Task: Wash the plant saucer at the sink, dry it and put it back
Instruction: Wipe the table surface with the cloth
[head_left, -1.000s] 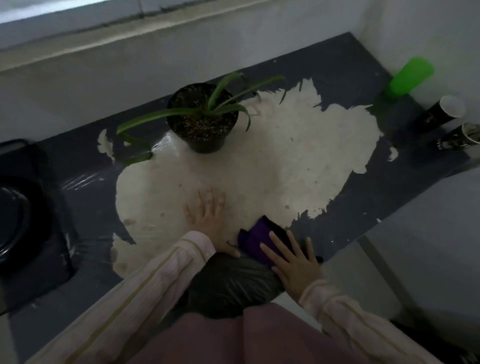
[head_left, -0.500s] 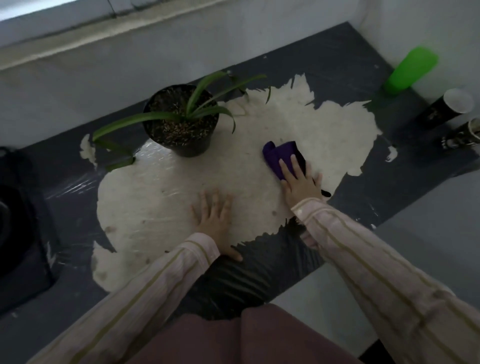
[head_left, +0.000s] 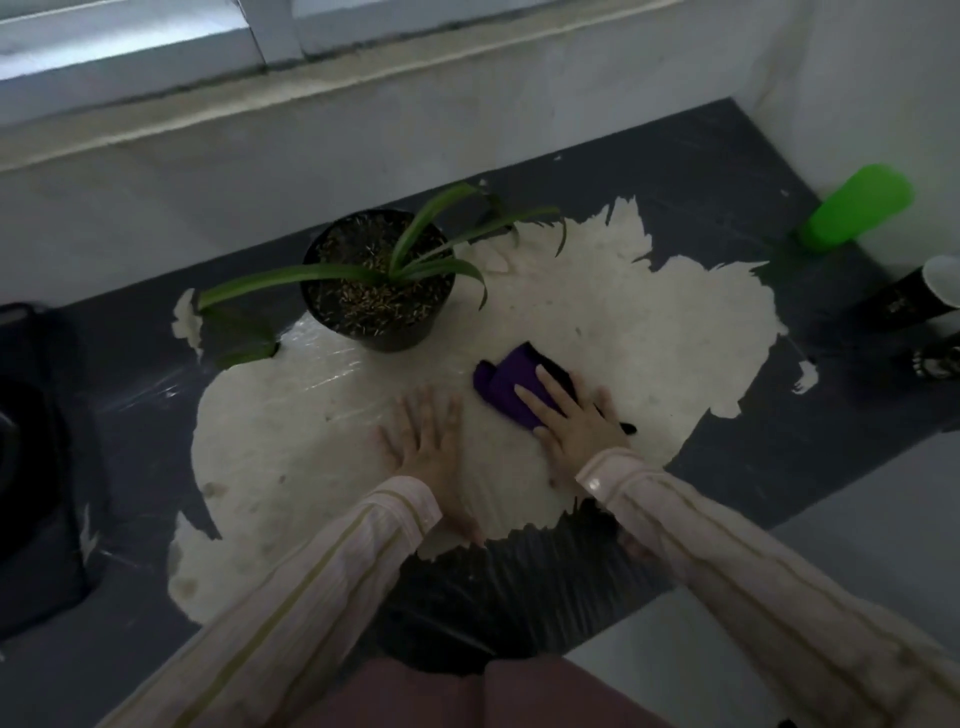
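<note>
Head view showed right hand pressed flat, fingers spread, on soft purple cloth near pot; left hand lay flat; saucer unseen.

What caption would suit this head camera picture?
Right hand presses a purple cloth on the worn counter beside a potted plant; left hand lies flat.

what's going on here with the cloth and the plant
A person is wiping a counter. The right hand presses a purple cloth flat on the worn pale patch, just in front of a black potted plant. The left hand lies flat, palm down, beside it. No saucer shows under the pot. A green cup stands at the far right.
</note>
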